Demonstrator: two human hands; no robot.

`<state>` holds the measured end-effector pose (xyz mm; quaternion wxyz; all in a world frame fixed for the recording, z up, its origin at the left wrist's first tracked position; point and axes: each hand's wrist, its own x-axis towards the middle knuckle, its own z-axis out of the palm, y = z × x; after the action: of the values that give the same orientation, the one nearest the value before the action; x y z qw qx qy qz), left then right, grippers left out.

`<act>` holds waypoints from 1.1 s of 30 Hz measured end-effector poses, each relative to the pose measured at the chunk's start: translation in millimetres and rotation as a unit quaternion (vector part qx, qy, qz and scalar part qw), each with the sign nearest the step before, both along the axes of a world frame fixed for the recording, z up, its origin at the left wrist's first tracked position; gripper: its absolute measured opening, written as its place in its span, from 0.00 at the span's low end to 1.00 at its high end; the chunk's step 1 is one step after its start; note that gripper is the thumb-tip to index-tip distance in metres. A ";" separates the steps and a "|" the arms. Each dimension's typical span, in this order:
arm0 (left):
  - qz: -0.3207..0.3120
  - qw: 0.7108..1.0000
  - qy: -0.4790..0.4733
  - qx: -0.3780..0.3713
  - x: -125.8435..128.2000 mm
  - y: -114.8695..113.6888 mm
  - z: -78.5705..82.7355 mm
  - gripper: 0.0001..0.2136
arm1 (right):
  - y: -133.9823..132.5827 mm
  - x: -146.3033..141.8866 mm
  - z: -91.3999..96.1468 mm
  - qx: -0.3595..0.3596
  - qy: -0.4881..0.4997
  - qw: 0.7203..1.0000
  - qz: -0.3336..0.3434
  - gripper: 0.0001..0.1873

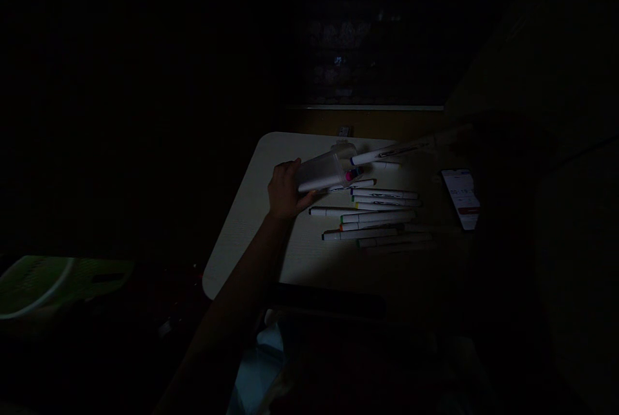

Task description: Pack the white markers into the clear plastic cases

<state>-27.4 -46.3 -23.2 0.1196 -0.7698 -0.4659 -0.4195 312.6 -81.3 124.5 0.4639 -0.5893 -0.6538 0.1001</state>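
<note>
The scene is very dark. My left hand (285, 191) is closed round the base of a translucent plastic marker case (325, 170), which is tipped on its side over a small white table (251, 209). My right hand (447, 138) is barely visible in shadow and grips a white marker (382, 156) by its back end. The marker's tip is at the mouth of the case. Coloured caps show inside the case. Several white markers (377, 216) lie in a loose row on the table below the case.
A phone (463, 198) with a lit screen lies at the table's right side. A green woven object (53, 279) sits low at the left. A dark strip (329, 299) lies along the table's near edge. Everything else is in darkness.
</note>
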 end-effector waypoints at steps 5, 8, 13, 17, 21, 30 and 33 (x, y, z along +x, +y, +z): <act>-0.003 1.000 -0.002 0.003 0.3 -0.1 0.6 0.38 | 6.5 -10.7 -5.7 0.002 -0.017 0.998 0.061 0.15; -0.002 1.000 -0.001 -0.008 0.7 -0.2 1.1 0.38 | 8.5 -17.1 -10.0 -0.016 -0.040 0.994 0.101 0.14; -0.003 1.000 -0.008 -0.028 1.1 -1.2 2.0 0.39 | 5.7 -27.9 -16.1 0.003 -0.084 0.991 0.108 0.12; -0.008 1.000 -0.010 -0.028 0.8 -1.0 2.3 0.39 | 8.7 -31.4 -21.3 -0.008 -0.096 0.985 0.140 0.12; -0.002 1.000 -0.004 -0.021 0.6 -0.2 2.2 0.39 | 12.5 -31.6 -25.8 -0.014 -0.099 0.984 0.151 0.12; -0.011 1.000 0.010 0.013 0.6 -0.2 1.0 0.37 | 13.8 -33.4 -29.0 -0.060 -0.087 0.982 0.157 0.16; -0.012 1.000 0.006 0.013 0.8 -0.6 1.5 0.37 | 12.6 -33.9 -27.0 -0.068 -0.099 0.983 0.138 0.14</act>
<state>-26.6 -47.0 -21.7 0.1273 -0.7763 -0.4500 -0.4226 278.7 -68.6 97.5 0.3374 -0.5310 -0.7630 0.1484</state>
